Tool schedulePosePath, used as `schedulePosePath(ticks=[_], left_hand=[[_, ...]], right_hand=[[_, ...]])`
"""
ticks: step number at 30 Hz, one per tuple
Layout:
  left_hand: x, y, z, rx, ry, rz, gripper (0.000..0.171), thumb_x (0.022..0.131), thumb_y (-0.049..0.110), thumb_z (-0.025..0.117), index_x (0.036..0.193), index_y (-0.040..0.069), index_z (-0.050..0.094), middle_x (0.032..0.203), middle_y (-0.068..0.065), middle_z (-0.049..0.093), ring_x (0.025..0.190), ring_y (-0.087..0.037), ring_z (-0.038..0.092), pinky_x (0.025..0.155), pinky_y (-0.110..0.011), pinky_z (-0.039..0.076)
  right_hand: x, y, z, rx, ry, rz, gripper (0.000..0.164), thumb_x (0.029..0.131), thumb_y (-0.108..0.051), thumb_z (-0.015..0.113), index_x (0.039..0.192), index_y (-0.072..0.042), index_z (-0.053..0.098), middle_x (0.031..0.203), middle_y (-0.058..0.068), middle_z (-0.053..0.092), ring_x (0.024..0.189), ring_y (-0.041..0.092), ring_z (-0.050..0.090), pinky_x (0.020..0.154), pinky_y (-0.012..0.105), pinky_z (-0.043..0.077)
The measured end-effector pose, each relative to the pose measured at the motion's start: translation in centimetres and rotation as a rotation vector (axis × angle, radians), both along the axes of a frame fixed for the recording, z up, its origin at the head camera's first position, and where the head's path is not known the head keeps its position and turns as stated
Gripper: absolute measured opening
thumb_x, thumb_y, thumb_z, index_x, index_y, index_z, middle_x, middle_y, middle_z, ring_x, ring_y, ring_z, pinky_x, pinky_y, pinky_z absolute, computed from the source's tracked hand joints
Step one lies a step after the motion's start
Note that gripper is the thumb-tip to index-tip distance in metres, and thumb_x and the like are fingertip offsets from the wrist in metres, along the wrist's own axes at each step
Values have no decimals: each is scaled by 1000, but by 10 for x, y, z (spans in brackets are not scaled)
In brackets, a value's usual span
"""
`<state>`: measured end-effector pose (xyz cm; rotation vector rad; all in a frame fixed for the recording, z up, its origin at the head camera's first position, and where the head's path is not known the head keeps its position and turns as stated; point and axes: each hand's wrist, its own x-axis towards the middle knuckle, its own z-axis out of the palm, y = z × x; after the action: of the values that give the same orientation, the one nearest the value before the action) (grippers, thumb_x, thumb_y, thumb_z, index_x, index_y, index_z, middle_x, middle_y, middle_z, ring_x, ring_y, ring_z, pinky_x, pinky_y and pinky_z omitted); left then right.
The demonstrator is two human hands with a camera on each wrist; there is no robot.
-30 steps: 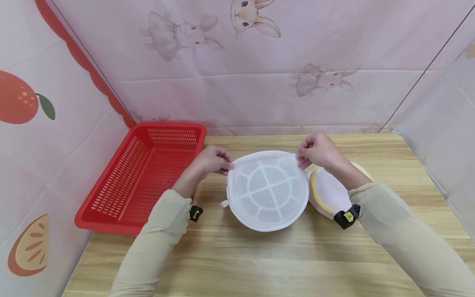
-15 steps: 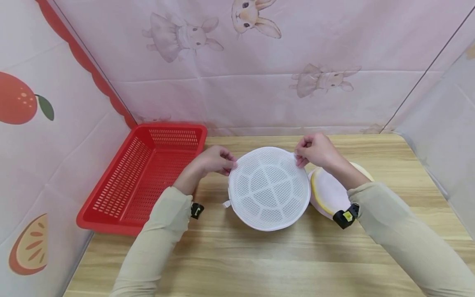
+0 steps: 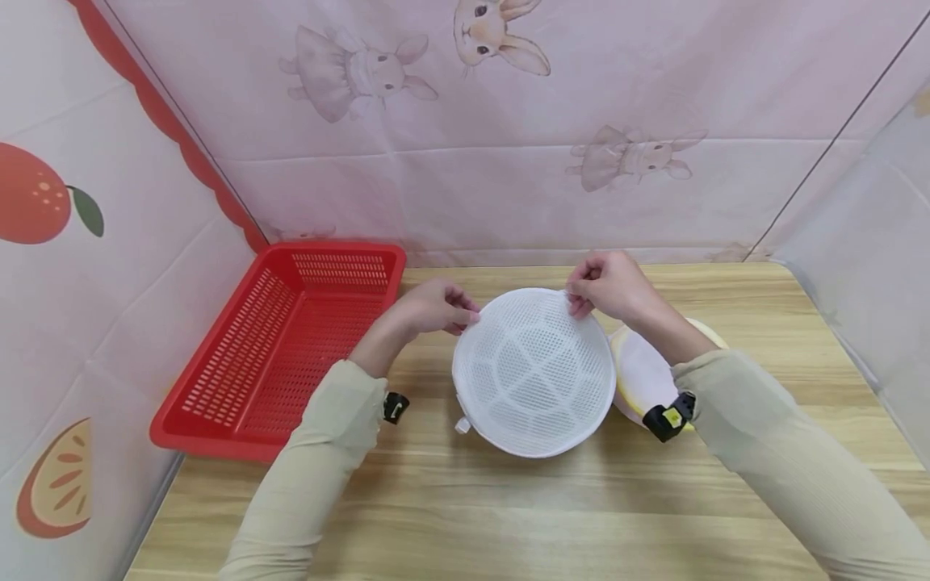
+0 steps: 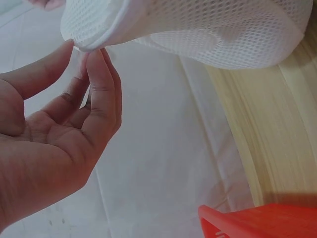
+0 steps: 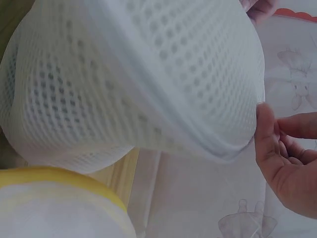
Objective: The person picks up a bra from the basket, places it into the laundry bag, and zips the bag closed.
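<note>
A round white mesh laundry bag (image 3: 534, 375) is held over the table, its panelled circular face towards me and a small tag at its lower left. My left hand (image 3: 438, 307) pinches its upper-left rim between thumb and fingers. At the upper right, my right hand (image 3: 612, 284) pinches the rim too. The left wrist view shows the bag's mesh side wall (image 4: 237, 37) hanging from the piped rim. Just right of the bag lies a pale pouch with yellow trim (image 3: 643, 367), partly hidden by the bag and my right forearm; its yellow edge (image 5: 64, 177) shows in the right wrist view.
A red slotted plastic basket (image 3: 211, 448) stands on the left of the wooden table (image 3: 523, 524), beside my left forearm. A pink rabbit-print backdrop (image 3: 494, 210) rises behind the table, with pale side walls to left and right.
The bag has shifted slightly right, and its rim looks rounder. My left hand has moved right with it, while my right hand has gone a little left and up. Both keep their pinch.
</note>
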<state>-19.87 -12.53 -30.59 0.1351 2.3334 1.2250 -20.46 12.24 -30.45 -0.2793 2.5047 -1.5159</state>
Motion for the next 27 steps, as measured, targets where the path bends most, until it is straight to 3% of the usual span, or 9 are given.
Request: schedulePosePath(ticks=[12,27], left_hand=[[-1,14,4,30,22,-62,14,84,0,62,95,-8,59,83,-12,57,70,-17,57,72,-31,53],[1,15,3,7,35,-37,11,84,-1,61,92,-8,58,79,-10,54,66,-15,54,65,-26,53]], right_hand=[[-1,-14,8,-19,-12,13,8,86,5,55,84,13,56,63,12,60,52,16,59,53,28,53],[-1,-13,7,2,-25,30,9,86,4,55,84,12,57,64,13,60,53,18,60,54,31,54]])
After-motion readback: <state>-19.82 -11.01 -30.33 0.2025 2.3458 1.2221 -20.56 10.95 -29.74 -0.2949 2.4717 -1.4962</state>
